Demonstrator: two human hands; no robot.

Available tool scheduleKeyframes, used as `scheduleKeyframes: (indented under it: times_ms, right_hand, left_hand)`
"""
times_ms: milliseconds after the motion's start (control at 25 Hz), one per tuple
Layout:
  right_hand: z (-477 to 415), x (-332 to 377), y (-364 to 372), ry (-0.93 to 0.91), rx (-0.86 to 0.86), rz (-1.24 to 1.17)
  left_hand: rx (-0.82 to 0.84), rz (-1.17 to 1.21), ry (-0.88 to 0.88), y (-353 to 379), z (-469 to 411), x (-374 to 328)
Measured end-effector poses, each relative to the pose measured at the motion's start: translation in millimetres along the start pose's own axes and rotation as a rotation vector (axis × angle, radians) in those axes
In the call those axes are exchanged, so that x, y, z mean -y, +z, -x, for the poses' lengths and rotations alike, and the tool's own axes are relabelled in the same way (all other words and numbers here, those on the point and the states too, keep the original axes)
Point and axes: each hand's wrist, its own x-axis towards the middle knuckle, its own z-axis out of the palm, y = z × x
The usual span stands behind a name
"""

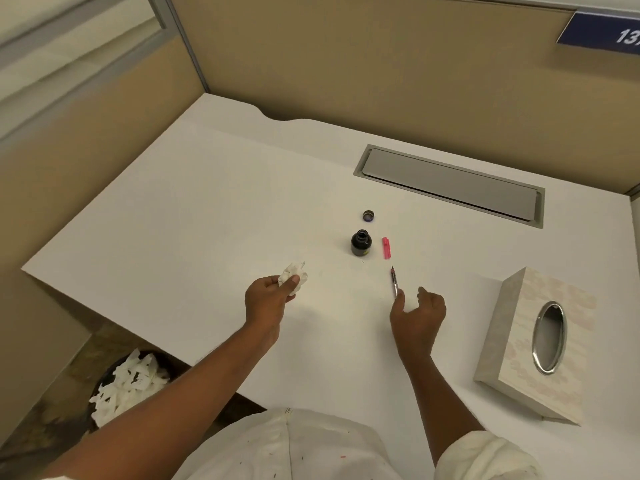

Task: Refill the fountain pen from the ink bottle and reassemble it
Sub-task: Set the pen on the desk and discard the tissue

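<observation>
An open black ink bottle [361, 242] stands on the white desk [207, 209], with its round cap [368, 215] lying just behind it. A short pink pen part [386, 247] lies to the bottle's right. The thin pen section with nib and converter [394, 281] lies on the desk, nib pointing away. My right hand [417, 317] hovers at its near end with fingers spread; the thumb touches or nearly touches the pen. My left hand [266, 299] pinches a crumpled white tissue [294, 276] with small ink specks, left of the bottle.
A pale patterned tissue box [540, 344] with an oval metal opening sits at the right. A grey cable flap [450, 183] is set into the desk behind the bottle. A bin with used tissues [128, 382] stands below the desk's left edge. Beige partitions surround the desk.
</observation>
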Motion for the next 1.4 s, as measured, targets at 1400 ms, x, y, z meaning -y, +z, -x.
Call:
scheduleKeyframes:
  times_ms: [1400]
  right_hand:
    - [375.8, 326.7, 240.5, 0.104, 1.354, -0.054]
  left_hand:
    - [-0.757, 0.435, -0.314, -386.1, -67.2, 82.7]
